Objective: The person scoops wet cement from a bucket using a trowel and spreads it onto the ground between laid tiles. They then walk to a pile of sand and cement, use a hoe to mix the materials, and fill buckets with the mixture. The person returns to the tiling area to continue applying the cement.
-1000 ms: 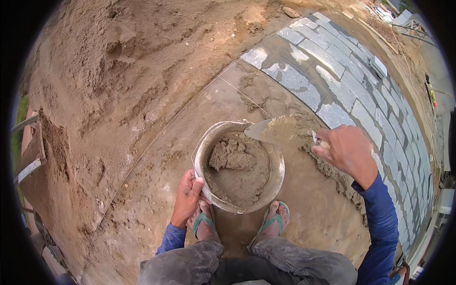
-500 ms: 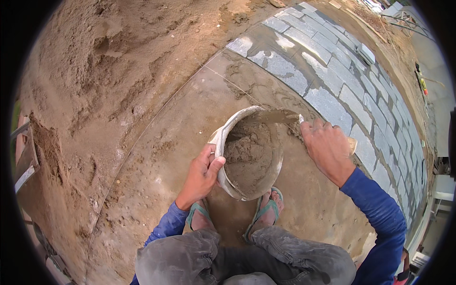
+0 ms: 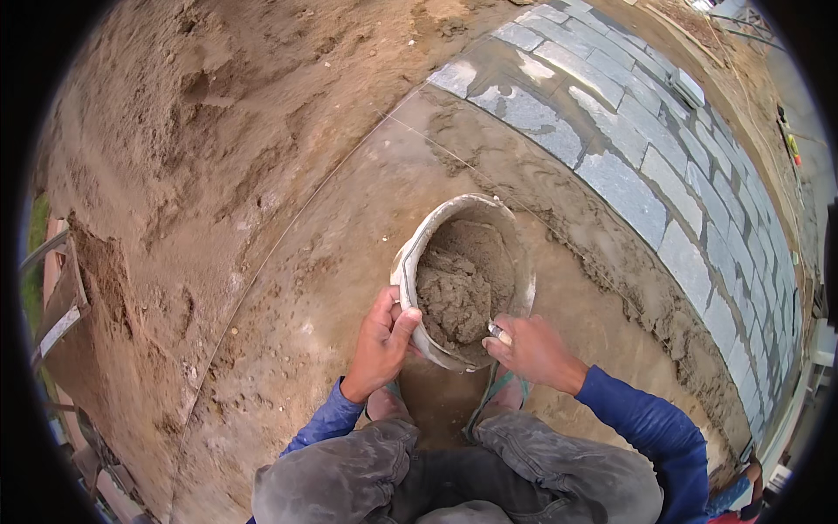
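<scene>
A whitish bucket (image 3: 408,253) stands tilted above my feet, partly filled with wet grey-brown mortar (image 3: 458,279). My left hand (image 3: 381,342) is closed on its left rim, thumb over the edge. At the near right of the rim, my right hand (image 3: 537,351) is wrapped round the handle of a trowel (image 3: 497,332). The trowel's blade is sunk in the mortar and mostly hidden. A band of spread mortar (image 3: 559,218) runs along the ground to the right of the bucket, beside the paving.
Grey stone pavers (image 3: 620,196) curve along the right, with a loose block (image 3: 687,87) on them. A taut string (image 3: 288,229) crosses the ground on the left, and another passes behind the bucket. Loose soil (image 3: 175,113) rises at the far left. Part of another person (image 3: 742,493) shows at the lower right.
My right hand has come down and left, from beyond the bucket's far right rim to its near side. The trowel blade has gone into the mortar. The left hand still grips the rim.
</scene>
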